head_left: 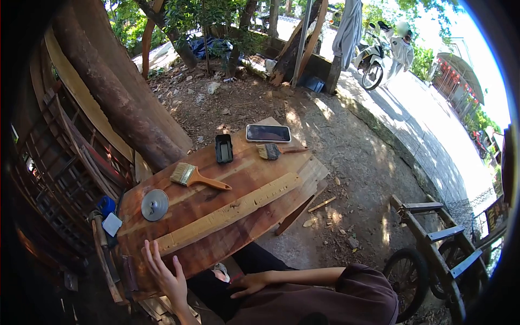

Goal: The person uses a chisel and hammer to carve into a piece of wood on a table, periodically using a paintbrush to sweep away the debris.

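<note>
A long, light-coloured wooden strip lies across the reddish-brown wooden table. My left hand is at the strip's near-left end, fingers stretched out and spread, fingertips right at its edge. My right hand rests on my lap over the dark trousers, fingers extended and holding nothing. Beyond the strip lies a wide paintbrush with pale bristles and an orange handle. To its left sits a round grey metal disc. A second, dark-bristled brush lies near the far corner.
A black open case and a phone lie along the far edge. At the left are a blue object, a white square piece and long-handled tools. A wheeled ladder-like frame stands right; a person is near a motorbike.
</note>
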Tool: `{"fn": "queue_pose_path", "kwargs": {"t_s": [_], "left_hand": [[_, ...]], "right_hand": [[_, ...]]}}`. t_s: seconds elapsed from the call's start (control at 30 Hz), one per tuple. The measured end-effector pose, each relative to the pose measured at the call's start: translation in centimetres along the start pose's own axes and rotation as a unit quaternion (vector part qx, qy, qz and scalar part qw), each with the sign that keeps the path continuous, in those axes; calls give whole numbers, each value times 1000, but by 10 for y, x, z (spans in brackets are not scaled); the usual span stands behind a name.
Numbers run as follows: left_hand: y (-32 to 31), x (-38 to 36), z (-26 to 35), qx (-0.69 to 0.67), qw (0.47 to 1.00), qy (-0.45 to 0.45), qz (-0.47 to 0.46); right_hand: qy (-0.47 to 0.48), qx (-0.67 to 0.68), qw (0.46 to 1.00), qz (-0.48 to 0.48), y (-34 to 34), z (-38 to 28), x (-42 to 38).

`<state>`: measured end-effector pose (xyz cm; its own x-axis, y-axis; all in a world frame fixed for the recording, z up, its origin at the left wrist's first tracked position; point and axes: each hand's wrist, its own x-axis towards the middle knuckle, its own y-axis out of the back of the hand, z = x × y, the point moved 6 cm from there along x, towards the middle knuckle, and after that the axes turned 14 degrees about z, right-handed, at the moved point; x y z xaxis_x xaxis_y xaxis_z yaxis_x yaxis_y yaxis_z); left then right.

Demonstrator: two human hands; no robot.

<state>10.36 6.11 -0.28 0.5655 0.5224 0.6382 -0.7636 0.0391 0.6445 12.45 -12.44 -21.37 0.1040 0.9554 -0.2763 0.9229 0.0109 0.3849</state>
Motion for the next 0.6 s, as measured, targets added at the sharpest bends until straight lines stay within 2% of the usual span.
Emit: {"fn": "queue_pose_path", "kwargs": {"t_s": [0.03,0.1,0.13,0.2,0.27,0.37,0.43,0.47,0.53,0.57,0.6], "left_hand": [[0,1,1,-2,1000,-5,3],[1,2,1,10,1000,-12,10],[2,2,2,15,1000,-16,13],[1,2,-2,-3,1000,-18,12],[1,1,-7,-11,1000,-7,14],[2,0,-14,-2,1000,-20,23],[1,-3,-19,-3,999,-17,29],[1,-4,-21,-4,999,-16,30],[3,-5,-25,6,999,-10,43],[3,-6,-24,-3,999,-24,41],[4,-6,-27,10,999,-6,48]], "right_hand": [[-1,3,1000,-8,-8,-3,13],[252,-59,962,90,-20,-36,36],[263,-48,962,64,-35,-37,45],[216,-84,960,-157,-82,-34,52],[169,-168,957,-168,-75,-41,50],[171,-204,931,-250,-72,-50,47],[133,-249,933,-223,-64,-56,47],[147,-257,922,-248,-70,-49,41],[260,-189,946,-51,-57,-52,34],[269,-189,941,-73,-54,-45,28],[284,-137,949,-19,-39,-48,22]]}}
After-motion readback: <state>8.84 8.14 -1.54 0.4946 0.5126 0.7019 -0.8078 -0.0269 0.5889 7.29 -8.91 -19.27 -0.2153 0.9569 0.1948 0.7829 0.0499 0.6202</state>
